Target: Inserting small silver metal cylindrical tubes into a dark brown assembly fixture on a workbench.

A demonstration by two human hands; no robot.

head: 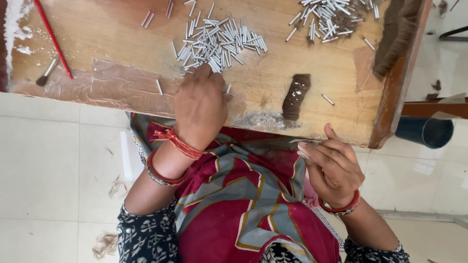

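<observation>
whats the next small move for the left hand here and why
Probably pinch one tube from the pile of small metal tubes: the left hand rests with its fingertips at the pile's near edge, while the right hand holds a thin pale sliver at the wooden board edge.

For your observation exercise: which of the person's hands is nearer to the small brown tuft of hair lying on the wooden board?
Right. The right hand sits just below the small brown tuft of hair, off the board's edge; the left hand rests farther left, by the pile of silver metal tubes.

Silver metal tubes (pixel 219 44) — heaped on board
</observation>
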